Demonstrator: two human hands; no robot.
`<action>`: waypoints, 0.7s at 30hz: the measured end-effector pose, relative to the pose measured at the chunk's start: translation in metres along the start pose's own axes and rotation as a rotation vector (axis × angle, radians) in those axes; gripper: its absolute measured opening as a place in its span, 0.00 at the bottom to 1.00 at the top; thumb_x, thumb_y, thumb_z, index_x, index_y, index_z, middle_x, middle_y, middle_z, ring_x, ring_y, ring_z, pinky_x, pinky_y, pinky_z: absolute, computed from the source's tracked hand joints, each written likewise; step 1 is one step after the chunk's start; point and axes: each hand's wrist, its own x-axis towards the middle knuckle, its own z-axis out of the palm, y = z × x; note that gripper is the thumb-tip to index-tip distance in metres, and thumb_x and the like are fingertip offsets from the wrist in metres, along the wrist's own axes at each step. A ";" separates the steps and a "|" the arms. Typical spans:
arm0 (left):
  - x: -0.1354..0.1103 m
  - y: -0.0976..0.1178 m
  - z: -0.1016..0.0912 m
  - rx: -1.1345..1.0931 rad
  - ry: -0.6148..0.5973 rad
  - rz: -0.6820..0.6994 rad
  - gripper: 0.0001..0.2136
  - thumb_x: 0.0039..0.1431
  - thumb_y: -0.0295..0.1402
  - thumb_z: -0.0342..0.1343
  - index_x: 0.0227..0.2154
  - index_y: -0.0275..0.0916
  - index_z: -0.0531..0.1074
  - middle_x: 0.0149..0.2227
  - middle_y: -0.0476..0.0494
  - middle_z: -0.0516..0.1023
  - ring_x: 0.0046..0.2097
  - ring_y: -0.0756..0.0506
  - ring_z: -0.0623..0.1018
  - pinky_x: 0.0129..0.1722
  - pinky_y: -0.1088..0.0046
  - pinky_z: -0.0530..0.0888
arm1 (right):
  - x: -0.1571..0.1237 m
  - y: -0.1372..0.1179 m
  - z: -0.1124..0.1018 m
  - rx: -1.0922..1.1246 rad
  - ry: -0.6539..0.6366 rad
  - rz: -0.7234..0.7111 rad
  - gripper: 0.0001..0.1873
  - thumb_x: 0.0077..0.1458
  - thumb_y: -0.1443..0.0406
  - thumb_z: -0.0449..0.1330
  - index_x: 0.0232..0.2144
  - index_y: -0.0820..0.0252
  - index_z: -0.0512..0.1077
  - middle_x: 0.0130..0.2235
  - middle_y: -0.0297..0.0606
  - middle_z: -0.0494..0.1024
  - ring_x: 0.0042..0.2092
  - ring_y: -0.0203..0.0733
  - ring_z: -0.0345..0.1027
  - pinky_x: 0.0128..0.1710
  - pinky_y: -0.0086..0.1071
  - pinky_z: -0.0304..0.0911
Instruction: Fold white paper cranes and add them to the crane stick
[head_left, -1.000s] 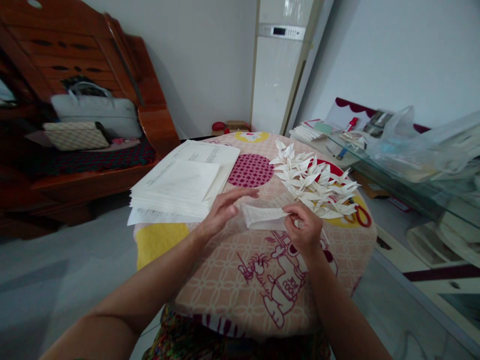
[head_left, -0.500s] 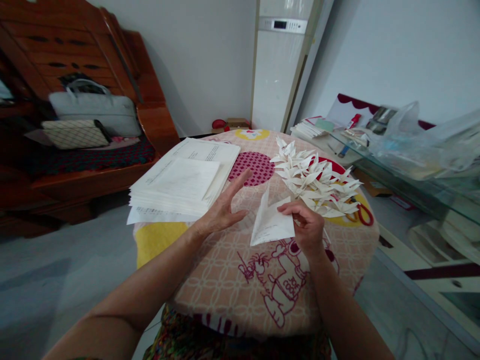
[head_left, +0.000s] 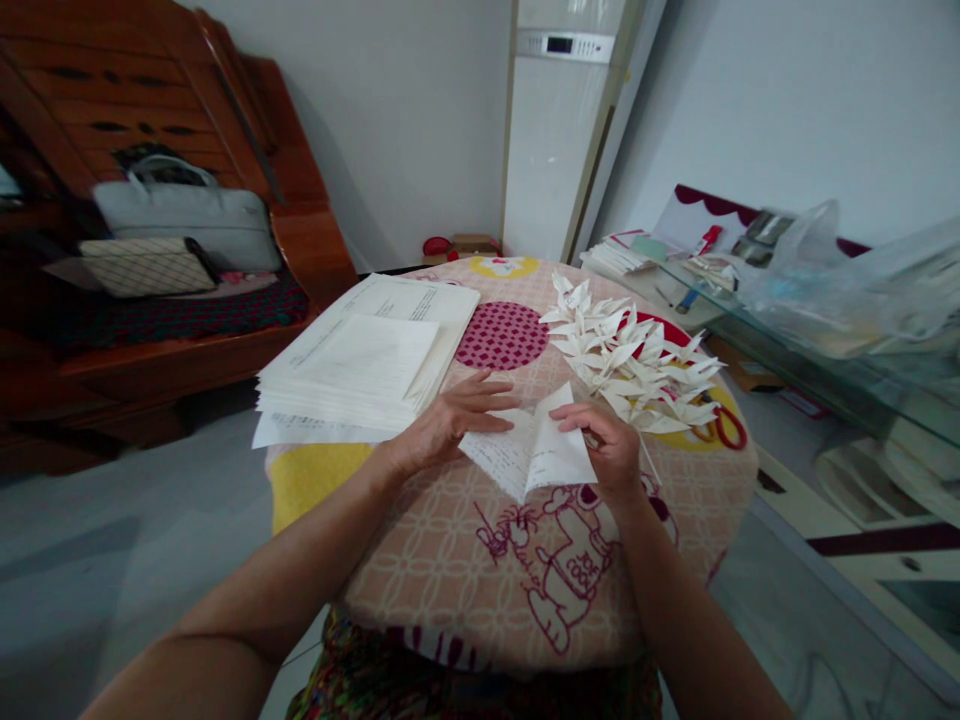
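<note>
Sheet (head_left: 529, 452): one, white, printed, creased down the middle, its two halves spread in a shallow V; centre of the frame, over the tabletop (head_left: 420, 560).

Right hand (head_left: 609, 450): right of centre; grip closed on the sheet's right half, at its outer edge.

Left hand (head_left: 459, 415): left of centre; fingers extended and slightly apart, tips touching the sheet's left half; thumb hidden, grip not clamped.

Stack (head_left: 356, 355): white printed paper, many leaves, a smaller piece on top; left of centre, beyond the left hand.

Folded pieces (head_left: 634, 365): white, pointed, numerous, heaped and overlapping; right of centre, beyond the right hand.

Scissors (head_left: 729, 428): red handle loop visible, rest partly covered; at the heap's lower right.

Cloth: pink, patterned, covering the tabletop.

Bench (head_left: 322, 245): brown wood, upper left, bearing a grey bag (head_left: 225, 225) and a checked pouch (head_left: 146, 268).

Plastic bag (head_left: 817, 290): clear, on a glass shelf (head_left: 817, 385), right side.
</note>
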 end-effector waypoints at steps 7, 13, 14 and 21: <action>-0.006 -0.005 -0.001 0.139 0.062 0.010 0.12 0.65 0.31 0.54 0.49 0.44 0.78 0.55 0.42 0.78 0.62 0.41 0.72 0.68 0.48 0.59 | 0.001 0.001 -0.006 -0.159 0.004 -0.032 0.06 0.54 0.63 0.61 0.33 0.53 0.79 0.42 0.41 0.84 0.45 0.47 0.78 0.47 0.43 0.71; -0.007 -0.015 0.011 0.055 -0.220 -0.019 0.20 0.62 0.30 0.56 0.57 0.45 0.73 0.60 0.42 0.74 0.65 0.40 0.69 0.68 0.49 0.59 | -0.005 0.027 -0.009 -0.246 -0.228 -0.005 0.11 0.50 0.71 0.60 0.31 0.56 0.82 0.41 0.42 0.84 0.42 0.46 0.79 0.43 0.40 0.73; -0.006 -0.015 0.012 0.028 -0.244 -0.033 0.19 0.62 0.31 0.57 0.56 0.45 0.73 0.60 0.41 0.74 0.65 0.40 0.69 0.68 0.50 0.59 | -0.006 0.030 -0.011 -0.255 -0.256 0.005 0.11 0.49 0.71 0.60 0.31 0.56 0.82 0.41 0.42 0.84 0.42 0.46 0.79 0.43 0.40 0.73; -0.008 -0.010 0.003 -0.136 -0.219 -0.113 0.15 0.64 0.33 0.56 0.52 0.46 0.77 0.56 0.40 0.78 0.62 0.41 0.72 0.67 0.51 0.62 | -0.006 0.035 -0.032 -0.441 -0.305 -0.083 0.12 0.51 0.71 0.61 0.30 0.53 0.83 0.44 0.39 0.84 0.50 0.51 0.73 0.51 0.49 0.68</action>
